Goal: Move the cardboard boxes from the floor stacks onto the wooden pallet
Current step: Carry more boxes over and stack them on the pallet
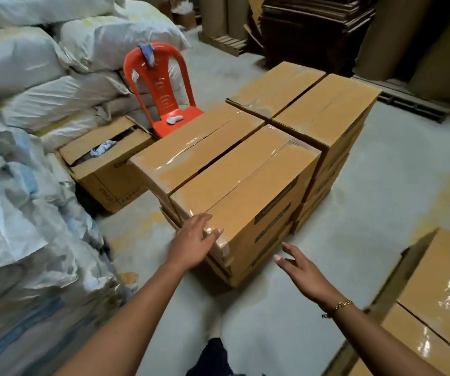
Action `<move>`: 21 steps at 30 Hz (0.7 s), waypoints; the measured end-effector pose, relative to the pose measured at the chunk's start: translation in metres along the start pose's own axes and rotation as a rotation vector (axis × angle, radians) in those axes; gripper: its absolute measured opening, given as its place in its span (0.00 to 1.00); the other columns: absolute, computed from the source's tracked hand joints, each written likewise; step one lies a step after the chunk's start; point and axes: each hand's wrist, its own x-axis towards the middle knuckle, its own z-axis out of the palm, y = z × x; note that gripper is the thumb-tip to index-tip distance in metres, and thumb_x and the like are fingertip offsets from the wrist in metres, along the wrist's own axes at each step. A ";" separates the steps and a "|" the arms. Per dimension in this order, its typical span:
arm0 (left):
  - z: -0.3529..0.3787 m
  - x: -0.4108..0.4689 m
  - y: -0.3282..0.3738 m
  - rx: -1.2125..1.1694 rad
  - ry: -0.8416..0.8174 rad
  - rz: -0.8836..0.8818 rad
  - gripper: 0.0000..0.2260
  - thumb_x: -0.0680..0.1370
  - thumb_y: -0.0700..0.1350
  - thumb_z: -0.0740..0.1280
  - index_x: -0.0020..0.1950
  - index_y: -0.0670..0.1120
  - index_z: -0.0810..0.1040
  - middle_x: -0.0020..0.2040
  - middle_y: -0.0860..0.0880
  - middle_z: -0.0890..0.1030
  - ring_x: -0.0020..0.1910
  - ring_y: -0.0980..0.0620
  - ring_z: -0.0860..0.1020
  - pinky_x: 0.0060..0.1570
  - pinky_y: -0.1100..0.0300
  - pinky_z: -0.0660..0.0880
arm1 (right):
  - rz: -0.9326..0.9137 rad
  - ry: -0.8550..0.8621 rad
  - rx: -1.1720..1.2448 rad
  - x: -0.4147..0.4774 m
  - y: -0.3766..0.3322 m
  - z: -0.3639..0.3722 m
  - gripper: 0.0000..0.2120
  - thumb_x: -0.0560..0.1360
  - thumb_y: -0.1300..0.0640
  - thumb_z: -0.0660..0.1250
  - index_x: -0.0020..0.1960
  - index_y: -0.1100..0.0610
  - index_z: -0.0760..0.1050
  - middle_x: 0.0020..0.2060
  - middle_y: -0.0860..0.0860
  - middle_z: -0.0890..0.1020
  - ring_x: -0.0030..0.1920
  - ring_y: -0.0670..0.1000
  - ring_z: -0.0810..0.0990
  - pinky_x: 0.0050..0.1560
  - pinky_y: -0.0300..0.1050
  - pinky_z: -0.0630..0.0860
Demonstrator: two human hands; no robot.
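Several stacks of taped cardboard boxes stand on the grey floor in the middle. The nearest top box has clear tape along its seam and a dark label on its right side. My left hand lies with straight fingers on that box's near left corner. My right hand hovers open just right of the stack's near corner, not touching it. More taped boxes sit at the lower right; what they stand on is hidden.
White woven sacks are piled along the whole left side. An open box with cloth inside and a red plastic chair stand behind the stacks. Flattened cardboard and brown rolls fill the back. Bare floor lies to the right.
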 end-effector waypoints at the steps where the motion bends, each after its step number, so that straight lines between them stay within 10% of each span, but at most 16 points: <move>1: -0.008 0.022 -0.012 0.006 -0.017 0.002 0.26 0.83 0.60 0.61 0.78 0.50 0.67 0.78 0.49 0.67 0.77 0.47 0.63 0.73 0.50 0.63 | 0.033 0.013 0.038 0.017 -0.008 0.008 0.36 0.76 0.31 0.62 0.80 0.43 0.59 0.80 0.46 0.63 0.77 0.52 0.66 0.75 0.55 0.65; 16: -0.041 0.231 -0.103 0.283 -0.237 0.031 0.31 0.81 0.63 0.60 0.77 0.44 0.65 0.76 0.45 0.68 0.73 0.41 0.63 0.68 0.46 0.66 | 0.427 0.157 0.343 0.154 -0.071 0.072 0.35 0.80 0.38 0.64 0.80 0.53 0.58 0.74 0.51 0.69 0.72 0.53 0.70 0.73 0.56 0.68; 21: -0.031 0.245 -0.100 0.403 -0.201 0.052 0.33 0.81 0.64 0.59 0.78 0.43 0.66 0.72 0.42 0.71 0.69 0.41 0.67 0.65 0.48 0.67 | 0.487 0.217 0.424 0.165 -0.076 0.078 0.22 0.83 0.44 0.63 0.73 0.49 0.63 0.56 0.39 0.74 0.61 0.49 0.75 0.65 0.48 0.71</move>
